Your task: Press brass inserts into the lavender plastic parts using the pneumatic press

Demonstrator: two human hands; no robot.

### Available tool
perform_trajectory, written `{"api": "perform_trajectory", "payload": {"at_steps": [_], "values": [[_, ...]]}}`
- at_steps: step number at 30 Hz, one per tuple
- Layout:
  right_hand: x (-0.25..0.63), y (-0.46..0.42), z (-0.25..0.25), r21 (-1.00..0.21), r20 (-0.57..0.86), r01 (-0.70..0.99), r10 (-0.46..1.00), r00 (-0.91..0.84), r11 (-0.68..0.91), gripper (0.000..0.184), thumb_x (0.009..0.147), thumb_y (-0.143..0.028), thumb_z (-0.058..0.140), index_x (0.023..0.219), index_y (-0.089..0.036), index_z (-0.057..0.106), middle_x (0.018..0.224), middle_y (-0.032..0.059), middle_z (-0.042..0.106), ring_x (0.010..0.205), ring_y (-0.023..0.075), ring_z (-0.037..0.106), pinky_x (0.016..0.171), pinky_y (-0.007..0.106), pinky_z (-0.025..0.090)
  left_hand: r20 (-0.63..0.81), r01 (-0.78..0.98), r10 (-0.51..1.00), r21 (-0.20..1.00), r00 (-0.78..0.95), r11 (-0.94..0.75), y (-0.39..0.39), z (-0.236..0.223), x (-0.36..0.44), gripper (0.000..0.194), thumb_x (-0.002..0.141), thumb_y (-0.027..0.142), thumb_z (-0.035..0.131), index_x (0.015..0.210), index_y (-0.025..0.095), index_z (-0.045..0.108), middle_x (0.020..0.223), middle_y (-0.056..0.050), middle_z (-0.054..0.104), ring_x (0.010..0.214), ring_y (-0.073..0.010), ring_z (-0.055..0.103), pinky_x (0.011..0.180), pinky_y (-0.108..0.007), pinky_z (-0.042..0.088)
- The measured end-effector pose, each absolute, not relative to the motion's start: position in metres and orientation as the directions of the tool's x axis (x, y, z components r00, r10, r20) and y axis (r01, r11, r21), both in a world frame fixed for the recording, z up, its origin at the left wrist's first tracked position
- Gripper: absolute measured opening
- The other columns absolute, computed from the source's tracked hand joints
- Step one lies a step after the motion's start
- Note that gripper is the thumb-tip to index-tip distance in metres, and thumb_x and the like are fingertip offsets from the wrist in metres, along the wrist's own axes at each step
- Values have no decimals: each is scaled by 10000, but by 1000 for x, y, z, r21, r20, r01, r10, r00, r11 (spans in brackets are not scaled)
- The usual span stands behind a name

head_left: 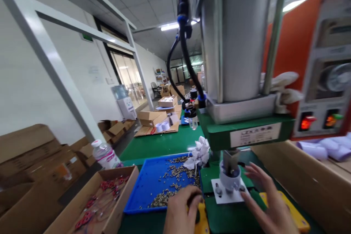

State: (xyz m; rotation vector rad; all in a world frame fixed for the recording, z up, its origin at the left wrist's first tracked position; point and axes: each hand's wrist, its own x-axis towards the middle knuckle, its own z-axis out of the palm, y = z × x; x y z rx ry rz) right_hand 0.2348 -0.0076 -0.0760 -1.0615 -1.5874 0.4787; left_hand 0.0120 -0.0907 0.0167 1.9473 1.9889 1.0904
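Note:
My left hand point(181, 210) rests at the bottom centre, fingers curled over a dark button on a yellow block point(202, 221), beside the blue tray point(142, 193) of several small metal parts. My right hand point(264, 204) is spread, its fingertips touching the white base plate point(229, 196) next to a white cap-shaped part point(229, 181) sitting under the press ram point(229, 161). A second yellow block point(294, 215) lies under the right wrist. Neither hand grips a loose object.
The green and silver press point(236, 124) towers ahead, with an orange control box point(320, 65) at right. A cardboard box point(95, 204) of red parts and a plastic bottle point(105, 153) stand at left. White crumpled material point(199, 151) sits behind the tray. Cartons clutter the far bench.

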Motion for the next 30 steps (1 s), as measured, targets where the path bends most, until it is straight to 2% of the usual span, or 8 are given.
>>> {"api": "perform_trajectory", "payload": {"at_steps": [2,5,14,17,23,26,28,30], "values": [[208,-2,-45,-809,532,264,845,-50,525,646,803,-363,597,1389,-267,343,1352,104,544,1179,268,583,961,403,511,351,779,926,615,-138,-117,-70,41,20,187,817,164,537,819,261,697,815,45,741,767,-129,681,716,-212,517],[186,6,-26,-874,454,142,885,-108,466,540,778,-324,618,1281,-202,465,1235,103,624,1107,243,621,947,347,511,362,782,931,595,-56,-184,-44,72,35,186,810,160,541,815,252,703,815,38,740,779,-138,674,746,-244,507],[185,5,-25,-891,448,20,886,-118,453,522,767,-265,624,1270,-194,503,1224,103,634,1096,243,625,916,307,524,246,927,951,276,186,-253,-3,94,78,103,746,176,609,818,189,681,929,-53,725,956,-230,650,866,-346,485],[185,5,-22,-894,443,7,889,-118,447,542,759,-264,634,1279,-185,500,1213,108,639,1098,249,622,915,313,523,197,936,964,270,178,-228,1,93,79,68,723,196,628,778,187,666,961,-61,711,974,-234,635,862,-342,477],[185,3,-18,-915,400,-18,898,-182,404,525,804,-263,587,1299,-184,432,1225,103,610,1041,209,630,879,283,516,128,915,972,331,198,-230,8,99,78,104,664,254,689,727,180,652,799,-19,707,786,-176,635,681,-272,450],[193,3,-20,-880,441,86,871,-215,467,505,826,-289,572,1304,-209,430,1253,96,597,1092,217,606,912,311,498,111,898,970,369,216,-242,6,106,81,128,667,279,700,731,177,657,775,-15,708,762,-167,630,656,-261,440],[207,4,-28,-789,518,272,834,-189,551,510,832,-328,578,1313,-226,446,1281,94,585,1167,247,558,967,375,461,133,884,967,394,217,-252,-4,108,79,156,727,315,665,812,184,669,831,-21,714,819,-169,631,720,-268,457],[227,4,-41,-642,614,502,781,-116,579,459,834,-388,584,1260,-232,517,1209,92,629,1117,283,576,948,445,445,219,886,963,400,156,-235,-23,101,69,183,829,321,560,917,196,662,946,-33,710,920,-176,621,828,-296,465]]}}
